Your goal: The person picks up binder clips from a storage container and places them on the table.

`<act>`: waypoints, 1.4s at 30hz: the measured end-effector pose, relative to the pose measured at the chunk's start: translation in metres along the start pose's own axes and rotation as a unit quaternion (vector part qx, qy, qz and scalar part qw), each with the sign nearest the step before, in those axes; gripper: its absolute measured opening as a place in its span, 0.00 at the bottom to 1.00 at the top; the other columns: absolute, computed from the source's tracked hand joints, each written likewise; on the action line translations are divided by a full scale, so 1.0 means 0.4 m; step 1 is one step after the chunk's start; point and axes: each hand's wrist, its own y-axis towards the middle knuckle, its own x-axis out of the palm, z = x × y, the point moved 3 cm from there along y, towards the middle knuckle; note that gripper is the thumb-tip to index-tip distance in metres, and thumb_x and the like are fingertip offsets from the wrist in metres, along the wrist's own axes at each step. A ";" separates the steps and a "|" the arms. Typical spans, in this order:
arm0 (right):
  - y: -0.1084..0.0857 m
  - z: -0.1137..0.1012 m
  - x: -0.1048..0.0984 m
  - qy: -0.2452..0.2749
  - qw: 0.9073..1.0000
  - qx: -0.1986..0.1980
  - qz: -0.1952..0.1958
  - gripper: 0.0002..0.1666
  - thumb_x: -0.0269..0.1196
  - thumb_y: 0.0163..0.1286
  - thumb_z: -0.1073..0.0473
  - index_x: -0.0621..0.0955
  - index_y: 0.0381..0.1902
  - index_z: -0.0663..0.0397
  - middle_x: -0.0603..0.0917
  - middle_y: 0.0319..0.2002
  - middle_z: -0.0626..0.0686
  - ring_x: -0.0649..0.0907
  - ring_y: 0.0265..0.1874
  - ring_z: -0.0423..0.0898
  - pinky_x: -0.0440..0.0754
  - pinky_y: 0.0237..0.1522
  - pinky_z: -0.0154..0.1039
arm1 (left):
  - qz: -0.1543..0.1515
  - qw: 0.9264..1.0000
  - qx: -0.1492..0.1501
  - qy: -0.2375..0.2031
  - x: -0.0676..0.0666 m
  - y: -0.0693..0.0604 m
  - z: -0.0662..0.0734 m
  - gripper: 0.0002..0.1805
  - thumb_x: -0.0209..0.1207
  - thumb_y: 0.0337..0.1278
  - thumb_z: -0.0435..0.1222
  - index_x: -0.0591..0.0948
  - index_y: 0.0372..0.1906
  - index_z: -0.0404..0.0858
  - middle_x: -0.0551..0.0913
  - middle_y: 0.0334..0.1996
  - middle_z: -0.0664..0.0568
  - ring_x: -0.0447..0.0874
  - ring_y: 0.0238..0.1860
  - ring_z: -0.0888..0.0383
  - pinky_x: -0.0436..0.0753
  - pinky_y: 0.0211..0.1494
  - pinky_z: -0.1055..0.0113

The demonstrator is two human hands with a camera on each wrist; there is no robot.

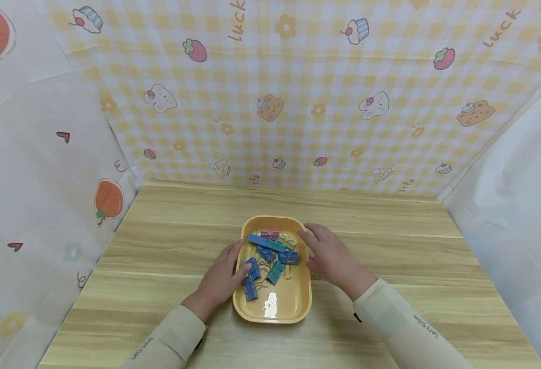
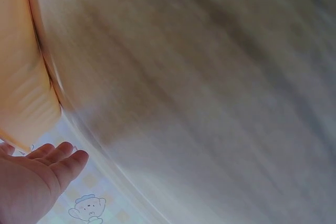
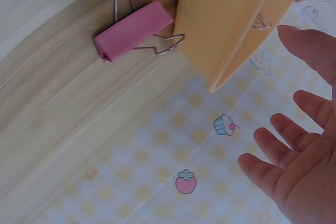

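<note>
A yellow-orange tray (image 1: 293, 302) holds several binder clips: blue ones (image 1: 251, 292), a teal one (image 1: 275, 272), a pink one (image 1: 270, 234) and a pale yellow one (image 1: 287, 242). At its left side is my left hand (image 1: 217, 277), thumb over the rim and fingers outside; the left wrist view shows the fingers of this hand (image 2: 31, 187) extended by the tray wall (image 2: 23, 66). My right hand (image 1: 337, 261) is at the right rim. In the right wrist view that hand (image 3: 310, 182) has spread fingers holding nothing, and a pink clip (image 3: 134, 31) lies beside the tray (image 3: 220, 19).
The wood-grain table (image 1: 168, 225) extends around the tray. A yellow checked cloth (image 1: 298, 133) hangs behind it, with white cloth on the left (image 1: 44, 169) and on the right (image 1: 519, 174).
</note>
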 end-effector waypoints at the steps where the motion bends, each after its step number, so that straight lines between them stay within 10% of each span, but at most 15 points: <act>1: 0.001 -0.002 -0.001 0.000 1.000 0.002 -0.005 0.43 0.74 0.52 0.64 0.71 0.67 0.54 0.70 0.65 0.60 0.70 0.64 0.57 0.71 0.63 0.53 | 0.000 1.000 -0.001 -0.001 0.000 0.000 0.000 0.38 0.53 0.68 0.50 0.53 0.76 0.43 0.57 0.74 0.42 0.56 0.72 0.41 0.62 0.70 0.44; 42: 0.020 -0.089 0.066 -0.021 0.994 -0.085 -0.063 0.38 0.73 0.54 0.59 0.75 0.64 0.48 0.73 0.63 0.56 0.72 0.63 0.53 0.74 0.62 0.49 | -0.005 1.000 -0.011 -0.002 -0.003 -0.002 0.006 0.38 0.53 0.68 0.50 0.53 0.77 0.45 0.56 0.74 0.42 0.56 0.72 0.40 0.62 0.70 0.43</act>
